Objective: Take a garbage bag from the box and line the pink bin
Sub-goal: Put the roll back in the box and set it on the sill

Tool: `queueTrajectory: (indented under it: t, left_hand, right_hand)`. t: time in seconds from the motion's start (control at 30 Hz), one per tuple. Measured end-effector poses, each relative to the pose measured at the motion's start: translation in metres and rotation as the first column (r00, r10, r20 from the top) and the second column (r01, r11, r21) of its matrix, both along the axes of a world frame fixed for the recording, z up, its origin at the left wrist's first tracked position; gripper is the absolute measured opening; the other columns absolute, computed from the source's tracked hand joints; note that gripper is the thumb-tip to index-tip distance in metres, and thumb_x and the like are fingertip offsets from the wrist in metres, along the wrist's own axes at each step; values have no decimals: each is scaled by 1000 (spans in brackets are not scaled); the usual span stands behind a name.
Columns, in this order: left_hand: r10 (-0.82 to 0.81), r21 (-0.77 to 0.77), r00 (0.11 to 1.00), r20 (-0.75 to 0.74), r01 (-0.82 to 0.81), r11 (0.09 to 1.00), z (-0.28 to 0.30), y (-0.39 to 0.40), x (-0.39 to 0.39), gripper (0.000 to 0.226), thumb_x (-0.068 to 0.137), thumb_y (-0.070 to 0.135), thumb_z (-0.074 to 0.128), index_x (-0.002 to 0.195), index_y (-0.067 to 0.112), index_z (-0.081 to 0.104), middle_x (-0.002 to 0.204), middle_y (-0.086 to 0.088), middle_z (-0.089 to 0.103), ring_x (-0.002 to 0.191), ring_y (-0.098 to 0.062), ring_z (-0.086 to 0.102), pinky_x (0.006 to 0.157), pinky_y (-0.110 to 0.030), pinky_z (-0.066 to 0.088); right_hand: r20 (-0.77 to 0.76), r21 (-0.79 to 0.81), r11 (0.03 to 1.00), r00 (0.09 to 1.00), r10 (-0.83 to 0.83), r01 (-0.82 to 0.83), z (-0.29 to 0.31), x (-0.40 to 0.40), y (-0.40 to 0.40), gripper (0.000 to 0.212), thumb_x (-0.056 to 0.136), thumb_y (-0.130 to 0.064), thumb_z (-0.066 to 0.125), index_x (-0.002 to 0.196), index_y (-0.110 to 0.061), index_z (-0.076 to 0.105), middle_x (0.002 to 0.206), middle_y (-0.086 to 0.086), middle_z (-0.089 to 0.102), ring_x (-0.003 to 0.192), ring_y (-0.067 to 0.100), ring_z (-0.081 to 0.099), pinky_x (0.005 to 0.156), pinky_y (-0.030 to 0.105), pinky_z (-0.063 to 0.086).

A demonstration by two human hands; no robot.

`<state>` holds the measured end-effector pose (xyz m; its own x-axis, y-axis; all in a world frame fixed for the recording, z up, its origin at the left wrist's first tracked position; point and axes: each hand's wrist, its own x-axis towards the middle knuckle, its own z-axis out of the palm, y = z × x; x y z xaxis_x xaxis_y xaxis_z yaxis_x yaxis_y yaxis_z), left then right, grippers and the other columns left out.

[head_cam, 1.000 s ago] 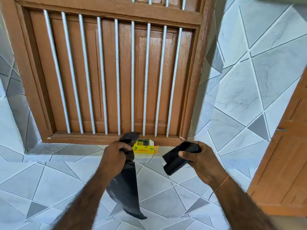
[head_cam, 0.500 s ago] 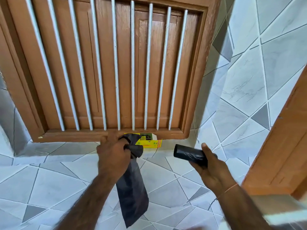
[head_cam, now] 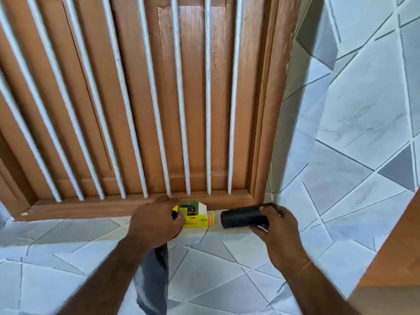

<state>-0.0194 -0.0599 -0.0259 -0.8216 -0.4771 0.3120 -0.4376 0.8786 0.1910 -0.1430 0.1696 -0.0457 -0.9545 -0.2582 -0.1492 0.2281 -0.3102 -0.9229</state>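
A small yellow box with an open white flap lies on the tiled ledge under the barred wooden window. My left hand is closed on a single black garbage bag, which hangs down below my wrist; the hand touches the box's left end. My right hand grips a black roll of garbage bags, held level just right of the box's open end. No pink bin is in view.
A brown wooden window frame with white vertical bars rises right behind the box. Grey and white tiled wall stands to the right. A wooden door edge juts in at lower right.
Both hands have moved forward and down toward the box. The roll has turned level and come close to the box's open end; the left hand now touches the box with the bag still in it.
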Motion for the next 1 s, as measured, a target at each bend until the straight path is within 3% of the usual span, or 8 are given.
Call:
queueTrajectory:
  t: [0.07,0.17,0.33,0.43,0.53,0.67,0.87,1.0]
  left_hand:
    - [-5,-68,995,101,12,998,-2,-2,-12,60,75,69,45,125,38,50,121,7,58,102,-20,61,79,-32,49]
    - [-43,-87,961,272,70,994,-6,-3,-33,69,69,66,57,131,41,39,125,8,53,106,-20,59,77,-32,47]
    - [-21,-205,935,354,100,974,-9,3,-53,61,75,39,60,132,34,38,121,3,53,99,-26,62,74,-35,49]
    - [-28,-224,939,343,111,968,-16,-1,-48,52,81,33,56,131,31,39,123,3,49,95,-25,63,69,-35,48]
    - [-74,-146,972,222,108,983,-20,-8,-35,56,81,42,60,132,36,39,126,8,47,93,-19,62,69,-29,49]
    - [-141,26,990,-26,141,990,-23,-13,-12,59,78,45,68,129,38,40,128,13,48,99,-13,60,73,-26,53]
    - [-172,85,960,-221,194,977,-21,-19,18,61,75,38,74,127,34,41,128,9,51,101,-17,60,74,-28,54]
    - [-184,155,925,-332,246,957,-16,-25,34,61,73,35,77,124,33,43,121,11,50,102,-15,56,77,-25,49]
  right_hand:
    - [-184,189,980,983,-27,62,-2,-13,-10,27,88,-15,65,113,-17,56,115,9,63,104,29,63,90,51,56]
    - [-307,344,934,952,13,98,-10,-27,-24,31,83,-31,71,111,-25,59,112,1,65,105,25,63,92,50,55]
    - [-382,334,929,924,-23,162,-10,-36,-36,27,85,-28,72,107,-17,60,105,-1,62,96,17,59,95,37,52]
    - [-354,295,947,935,-13,125,-15,-40,-39,24,82,-24,75,102,-21,60,97,-12,60,93,15,61,92,42,55]
    - [-333,237,968,943,-1,85,-16,-39,-41,29,80,-24,77,106,-24,62,110,-1,65,104,24,65,83,47,60]
    - [-430,88,995,903,-1,43,6,-18,-41,28,84,-11,71,106,-25,61,115,3,63,102,23,66,73,37,62]
    - [-758,120,976,652,-27,181,39,62,-41,31,84,-16,73,104,-33,55,97,-22,60,95,2,61,80,9,49]
    - [-818,198,950,575,24,242,36,109,-43,28,81,-43,62,108,-42,53,104,-20,61,102,13,62,85,28,55]
